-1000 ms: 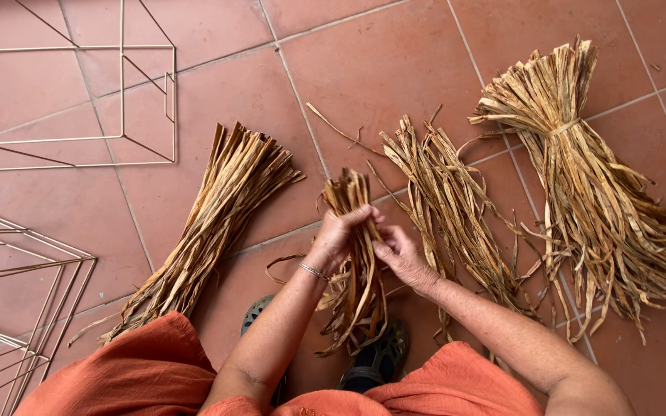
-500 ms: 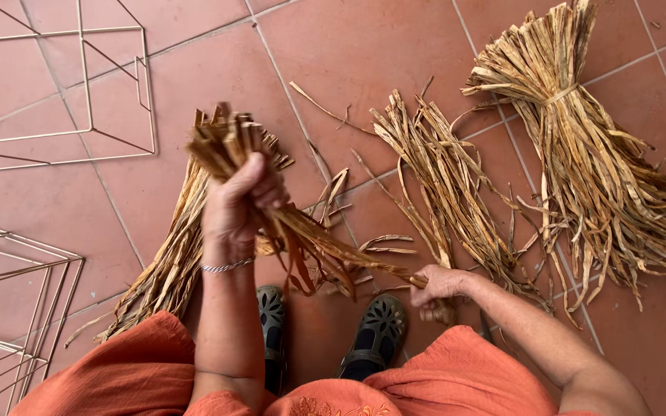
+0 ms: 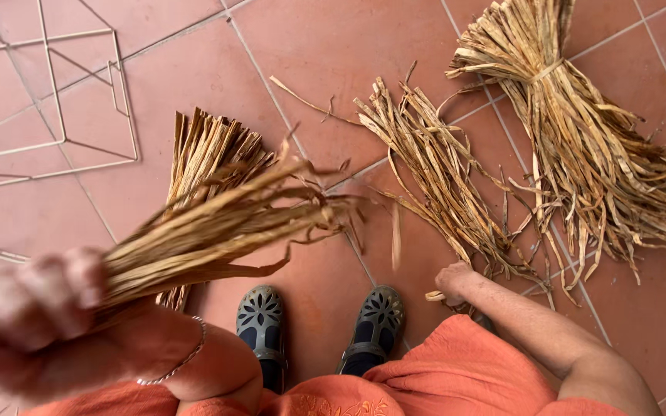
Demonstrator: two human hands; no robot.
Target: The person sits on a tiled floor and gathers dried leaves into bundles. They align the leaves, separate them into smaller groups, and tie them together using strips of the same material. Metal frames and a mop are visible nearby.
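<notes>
Lifting: left hand [image 3: 36,308] has swung its gripped bundle [image 3: 217,223] up close. Right hand [image 3: 455,282] now down on the floor strips [image 3: 441,173], grip hidden.

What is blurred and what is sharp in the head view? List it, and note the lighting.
Head view: the left hand, close to the lens, is smeared with blur, as is the near end of its straw bundle; the right hand, shoes and tied bundle are sharp; light is soft and even, with faint shadows and no glare on the tiles.
</notes>
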